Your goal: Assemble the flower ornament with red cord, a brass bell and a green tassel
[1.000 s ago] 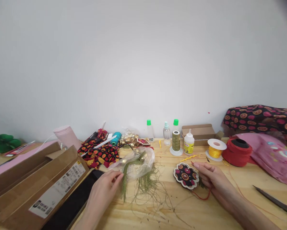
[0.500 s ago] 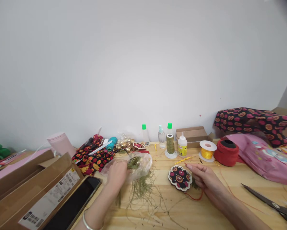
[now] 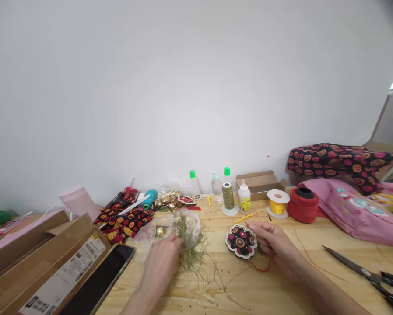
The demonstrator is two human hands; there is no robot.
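My left hand (image 3: 165,253) is closed over a clear plastic bag (image 3: 144,234), its fingers around a bunch of olive-green threads (image 3: 182,225); the fingertips are partly hidden. Gold bells (image 3: 160,231) show inside the bag, and loose green strands (image 3: 196,253) spill out on its right. In my right hand (image 3: 275,243), thumb and forefinger pinch the end of a red cord (image 3: 260,270). The cord loops down to the lower edge of a flower-shaped ornament (image 3: 241,242), dark patterned with a pale rim, just left of those fingers. Something dark green shows partly under the hand.
Black scissors (image 3: 363,273) lie open at right. Behind stand a glue bottle (image 3: 244,199), an olive thread spool (image 3: 228,197), a yellow cord spool (image 3: 278,204) and a red cord roll (image 3: 303,205). A phone (image 3: 101,275) and a cardboard box (image 3: 45,267) lie at left.
My left hand has shifted slightly right and down at the bag, and more gold bells show. The right hand keeps its pinch on the red cord. The view has turned slightly right.
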